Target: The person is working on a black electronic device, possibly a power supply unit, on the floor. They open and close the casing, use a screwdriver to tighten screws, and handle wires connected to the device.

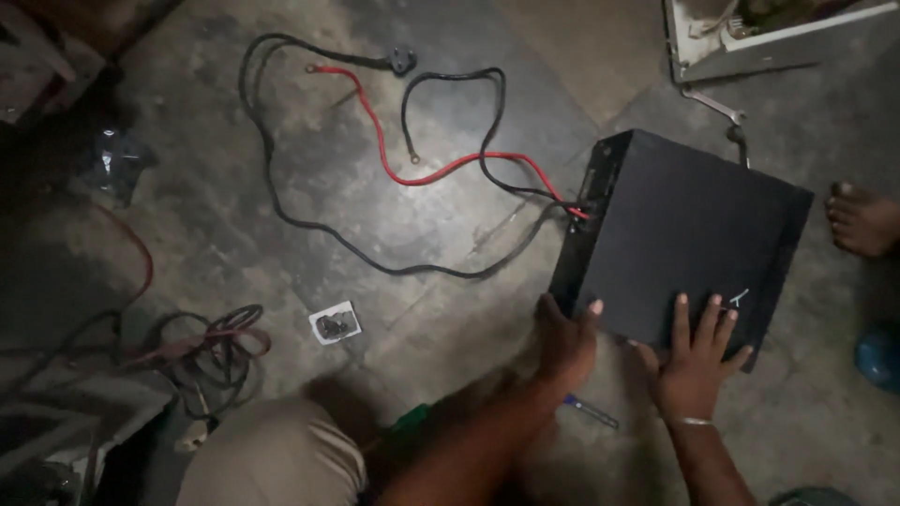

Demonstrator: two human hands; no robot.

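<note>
A black metal box lies flat on the concrete floor at the right. My left hand grips its near left corner, thumb on top. My right hand, with a thin bangle at the wrist, rests spread on the box's near edge. From the box's left end run a red cable and a black cable, both sprawled over the floor. The black power cord ends in a plug at the top.
A small blue-handled tool lies under my forearms. A small white packet sits on the floor, with a tangle of wires at the left. Another person's bare foot is at the right edge. A white casing is at top right.
</note>
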